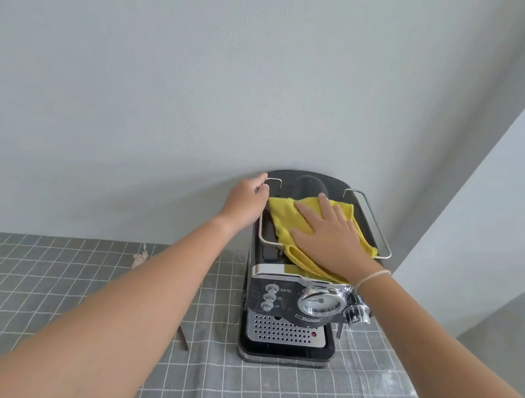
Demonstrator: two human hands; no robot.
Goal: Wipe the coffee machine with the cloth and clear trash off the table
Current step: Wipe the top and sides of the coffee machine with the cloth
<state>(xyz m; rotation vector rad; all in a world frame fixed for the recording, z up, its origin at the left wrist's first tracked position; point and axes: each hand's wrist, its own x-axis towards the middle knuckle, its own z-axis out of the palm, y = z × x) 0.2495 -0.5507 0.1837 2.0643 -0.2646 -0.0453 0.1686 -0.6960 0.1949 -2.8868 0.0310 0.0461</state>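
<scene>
Coffee machine (291,302) is standing upright on the grey checked tablecloth (42,286), its back against the pale wall (206,58). Its front panel with the round gauge (319,302), the three small knobs (269,297) and the perforated drip tray (284,330) is facing you; its long axis is running from you toward the wall.

Yellow cloth (286,213) is lying spread on the machine's top, inside the wire rail (375,220), its near edge spilling over the front lip just above the gauge.

Your right hand (329,237) is pressing flat on the cloth, fingers (305,214) extended and slightly fanned, tips pointing toward the wall and a little leftward. Cloth is showing beyond the fingertips and to either side of the palm. A thin pale band (372,277) is sitting at that wrist.

Your left hand (247,200) is at the machine's far left corner, fingers curled around the rail's end there, just left of the cloth's edge.

Left of your left forearm, a small crumpled pale scrap (140,258) is lying on the tablecloth near the wall. Below the same forearm, a thin dark stick-like piece (183,337) is lying well apart from the machine's base; you cannot tell what it is.
</scene>
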